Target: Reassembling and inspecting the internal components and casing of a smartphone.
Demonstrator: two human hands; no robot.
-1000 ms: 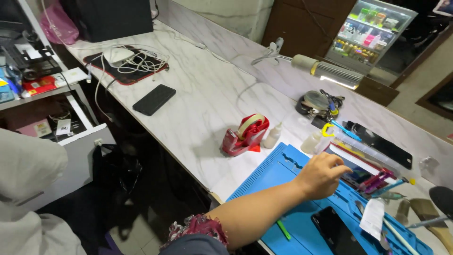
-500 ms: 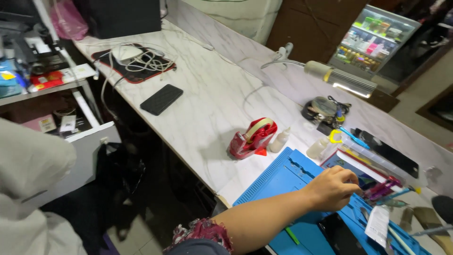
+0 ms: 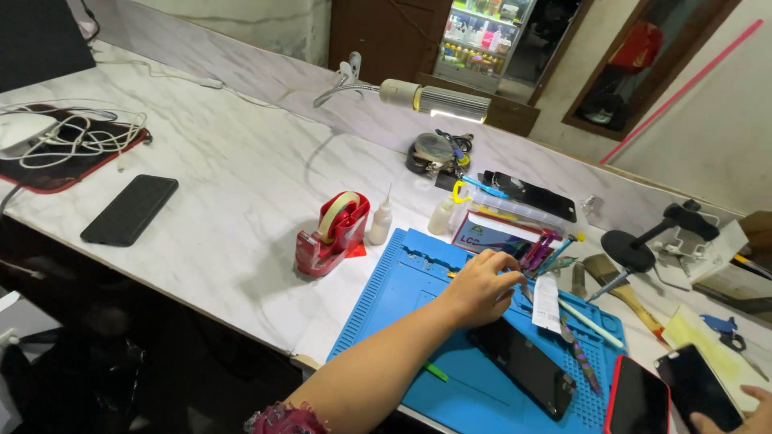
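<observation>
Tool cluster (image 3: pixel 540 251), purple and blue handles, at the blue mat's (image 3: pixel 386 313) top edge: left hand (image 3: pixel 478 287) reaches in, fingertips curled among them, grasp on any one unclear. Dark phone (image 3: pixel 523 366) at hand's 5 o'clock, flat for work. Right hand (image 3: pixel 736 418), far 4 o'clock, touches another phone (image 3: pixel 698 390); closure not visible. Red tape dispenser (image 3: pixel 331 233) at 9 o'clock

The left hand (image 3: pixel 480 288) reaches over the blue mat (image 3: pixel 418 309) on the counter (image 3: pixel 241 209), fingers (image 3: pixel 508 261) touching small tools (image 3: pixel 540 251) beside a dark phone (image 3: pixel 524 366).
</observation>
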